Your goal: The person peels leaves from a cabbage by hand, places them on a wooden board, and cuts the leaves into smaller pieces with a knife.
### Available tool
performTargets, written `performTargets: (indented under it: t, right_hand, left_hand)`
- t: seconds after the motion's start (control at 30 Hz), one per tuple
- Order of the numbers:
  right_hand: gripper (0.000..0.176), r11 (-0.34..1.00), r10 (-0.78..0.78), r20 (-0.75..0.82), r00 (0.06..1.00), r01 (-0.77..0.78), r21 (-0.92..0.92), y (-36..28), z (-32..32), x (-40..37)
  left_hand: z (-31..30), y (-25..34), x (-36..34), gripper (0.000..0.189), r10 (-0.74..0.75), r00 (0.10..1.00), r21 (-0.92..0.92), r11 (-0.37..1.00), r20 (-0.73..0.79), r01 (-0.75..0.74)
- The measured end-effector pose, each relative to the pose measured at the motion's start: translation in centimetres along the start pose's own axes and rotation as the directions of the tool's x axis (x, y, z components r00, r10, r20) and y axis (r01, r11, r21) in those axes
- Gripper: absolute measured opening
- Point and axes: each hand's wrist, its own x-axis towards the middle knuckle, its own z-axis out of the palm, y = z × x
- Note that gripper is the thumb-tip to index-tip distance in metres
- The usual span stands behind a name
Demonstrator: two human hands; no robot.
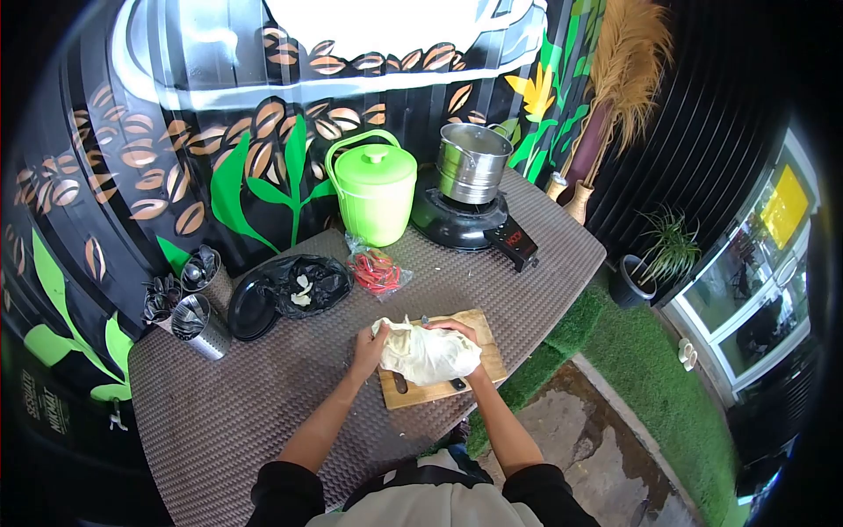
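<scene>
Over the desk (255,386), I grip pale cloth (430,355) with both hands (369,344) above a board (417,396), red-filled bag (377,272) at its eleven o'clock

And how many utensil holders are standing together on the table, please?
I count 3, grouped at the left of the table: the front holder, the back holder and the left holder. Another could be hidden behind them.
</scene>
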Motion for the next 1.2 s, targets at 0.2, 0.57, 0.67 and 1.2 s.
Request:
performTargets:
  t: [0.2, 0.57, 0.67, 1.2]
  right_hand:
    - [0.036, 0.999, -0.005, 0.001, 1.000, 0.005, -0.044, -0.1, 1.6, -0.7]
    - [0.032, 0.996, 0.008, -0.189, 0.982, -0.026, -0.090, 0.3, 3.3, -2.8]
    - [0.031, 0.999, 0.031, -0.191, 0.981, -0.039, -0.037, 0.0, 3.4, -2.7]
    - [0.036, 0.840, -0.243, 0.043, 0.969, 0.233, -0.491, -0.9, 6.0, -4.7]
  left_hand:
    - [0.6, 1.2, -0.7, 0.027, 0.150, 0.980, -0.003, 0.988, -0.127, -0.152]
    - [1.5, -0.3, -3.3, 0.014, 0.327, 0.900, 0.267, 0.930, -0.289, -0.253]
    - [1.7, 1.9, -3.7, 0.018, 0.479, 0.860, 0.484, 0.804, -0.178, -0.347]
    - [-1.6, 0.3, -5.9, 0.033, 0.185, 0.976, 0.388, 0.896, 0.113, -0.215]
